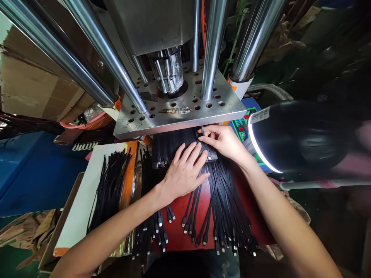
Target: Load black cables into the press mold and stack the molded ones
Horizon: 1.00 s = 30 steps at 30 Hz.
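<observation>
My left hand lies palm down with its fingers spread over the front of a black block-like fixture and the cables there. At the block's right side, my right hand pinches thumb and fingers together by a thin grey strip, whose kind I cannot make out. Several small metal plugs sit along the block's front edge. Black USB cables fan out below the hands, their metal-tipped plugs hanging toward me over a red surface. My left palm hides part of the block.
A steel plate with holes and upright rods overhangs the block, a knife-like tool lying on it. A lit lamp stands close on the right. Left are a bundle of black cables on a white board and a blue bin.
</observation>
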Each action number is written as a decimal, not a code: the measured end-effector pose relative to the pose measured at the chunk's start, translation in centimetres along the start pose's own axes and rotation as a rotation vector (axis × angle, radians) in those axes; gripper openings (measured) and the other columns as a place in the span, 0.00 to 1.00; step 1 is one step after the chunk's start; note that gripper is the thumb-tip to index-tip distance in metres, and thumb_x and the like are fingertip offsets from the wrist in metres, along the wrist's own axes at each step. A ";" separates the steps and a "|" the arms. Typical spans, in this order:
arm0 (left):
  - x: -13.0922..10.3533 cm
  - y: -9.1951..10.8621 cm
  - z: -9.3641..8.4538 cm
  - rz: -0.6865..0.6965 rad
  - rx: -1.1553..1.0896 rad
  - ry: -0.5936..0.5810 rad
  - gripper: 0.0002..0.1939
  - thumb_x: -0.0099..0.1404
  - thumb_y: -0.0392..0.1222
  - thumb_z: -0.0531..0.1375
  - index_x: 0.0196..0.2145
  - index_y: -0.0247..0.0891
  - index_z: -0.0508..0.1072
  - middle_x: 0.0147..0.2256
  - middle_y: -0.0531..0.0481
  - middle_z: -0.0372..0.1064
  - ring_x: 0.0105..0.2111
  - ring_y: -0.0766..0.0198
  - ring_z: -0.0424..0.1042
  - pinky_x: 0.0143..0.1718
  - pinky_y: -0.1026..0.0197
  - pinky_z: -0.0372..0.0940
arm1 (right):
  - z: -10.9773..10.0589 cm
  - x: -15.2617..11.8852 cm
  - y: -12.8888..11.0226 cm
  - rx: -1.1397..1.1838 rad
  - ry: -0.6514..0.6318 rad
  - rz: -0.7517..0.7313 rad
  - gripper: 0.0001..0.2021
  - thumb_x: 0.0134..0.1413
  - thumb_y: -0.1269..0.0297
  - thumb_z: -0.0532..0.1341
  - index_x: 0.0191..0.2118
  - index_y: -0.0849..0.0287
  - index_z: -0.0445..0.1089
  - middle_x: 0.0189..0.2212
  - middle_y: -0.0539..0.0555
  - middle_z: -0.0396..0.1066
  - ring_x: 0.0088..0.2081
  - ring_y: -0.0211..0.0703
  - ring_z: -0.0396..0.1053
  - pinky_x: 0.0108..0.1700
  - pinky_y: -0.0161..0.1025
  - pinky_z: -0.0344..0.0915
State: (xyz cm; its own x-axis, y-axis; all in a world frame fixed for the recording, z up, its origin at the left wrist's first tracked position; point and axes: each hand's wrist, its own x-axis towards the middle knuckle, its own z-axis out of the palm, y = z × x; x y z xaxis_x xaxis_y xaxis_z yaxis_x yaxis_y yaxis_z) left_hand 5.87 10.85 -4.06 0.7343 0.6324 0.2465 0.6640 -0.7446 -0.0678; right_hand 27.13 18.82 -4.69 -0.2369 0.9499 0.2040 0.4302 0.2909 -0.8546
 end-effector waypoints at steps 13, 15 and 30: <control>1.2 3.0 0.2 -0.168 -0.041 -0.092 0.38 0.78 0.56 0.59 0.72 0.21 0.62 0.74 0.19 0.54 0.76 0.34 0.55 0.74 0.29 0.54 | -1.2 -6.2 -1.5 -0.643 -0.031 -0.195 0.23 0.74 0.70 0.51 0.57 0.55 0.83 0.44 0.62 0.74 0.43 0.52 0.73 0.44 0.46 0.71; 2.1 2.2 -0.2 -0.206 -0.098 -0.109 0.39 0.79 0.57 0.55 0.72 0.18 0.61 0.74 0.20 0.54 0.76 0.35 0.55 0.75 0.31 0.53 | -0.8 -5.5 -1.5 -0.725 -0.009 -0.158 0.23 0.75 0.69 0.51 0.60 0.55 0.82 0.41 0.63 0.74 0.40 0.53 0.72 0.41 0.46 0.70; 10.6 -4.9 -0.5 -0.398 -0.163 -0.142 0.20 0.81 0.37 0.50 0.54 0.25 0.80 0.54 0.29 0.81 0.56 0.43 0.80 0.62 0.46 0.71 | 0.6 5.6 -0.5 -0.600 -0.011 -0.046 0.21 0.75 0.73 0.49 0.58 0.61 0.77 0.42 0.63 0.81 0.51 0.56 0.71 0.61 0.54 0.63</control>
State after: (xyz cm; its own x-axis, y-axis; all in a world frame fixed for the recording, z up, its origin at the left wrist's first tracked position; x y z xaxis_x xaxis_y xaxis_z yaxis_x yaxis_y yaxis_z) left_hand 10.31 21.13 -0.61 0.4460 0.8908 0.0871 0.8761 -0.4544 0.1614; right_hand 25.05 23.93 -3.45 -0.2750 0.9344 0.2265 0.8351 0.3488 -0.4254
